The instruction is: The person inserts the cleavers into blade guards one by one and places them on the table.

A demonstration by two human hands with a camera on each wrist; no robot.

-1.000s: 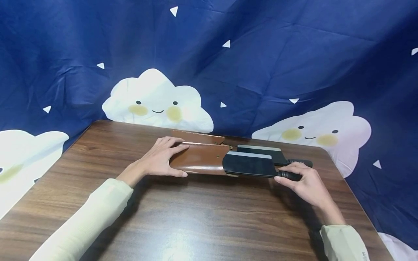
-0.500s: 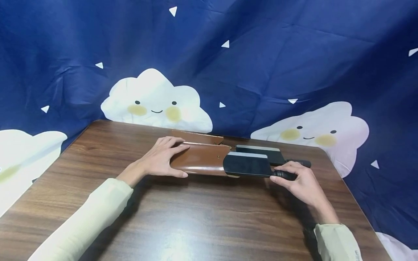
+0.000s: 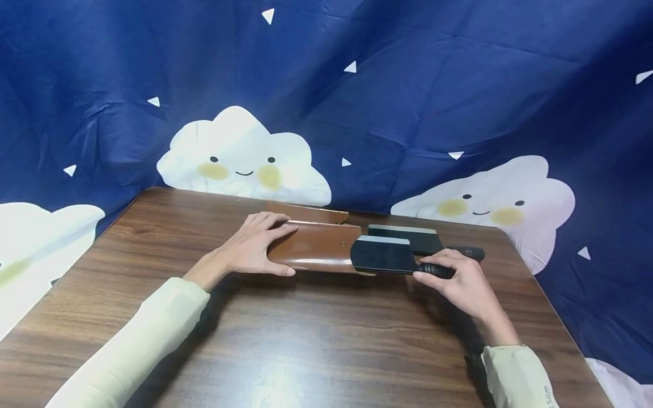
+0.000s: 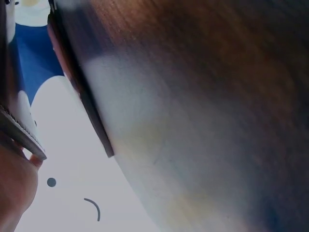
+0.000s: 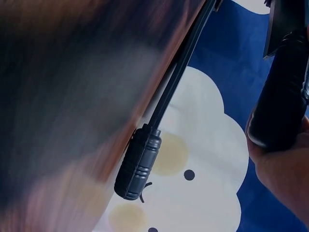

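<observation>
My left hand (image 3: 255,246) grips the closed end of a brown leather sheath (image 3: 321,246), thumb along the near side and fingers over the far edge. From the sheath's right mouth sticks a black cleaver (image 3: 385,258) with a silver edge facing up; part of its blade is hidden inside. My right hand (image 3: 466,283) pinches the cleaver's black handle (image 3: 440,271). In the right wrist view, that handle (image 5: 280,96) stands above the right hand (image 5: 285,181). The left wrist view catches only the stitched end of the sheath (image 4: 21,133) beside part of the left hand (image 4: 17,186).
Behind the held pair, a second brown sheath (image 3: 306,213) and a second black cleaver (image 3: 408,239) lie near the far edge of the wooden table (image 3: 306,334). A blue curtain (image 3: 388,107) with cloud faces hangs just past that edge.
My right hand has moved left, pushing the cleaver further into the sheath, so less of the blade shows. The left hand and sheath have stayed nearly still.
</observation>
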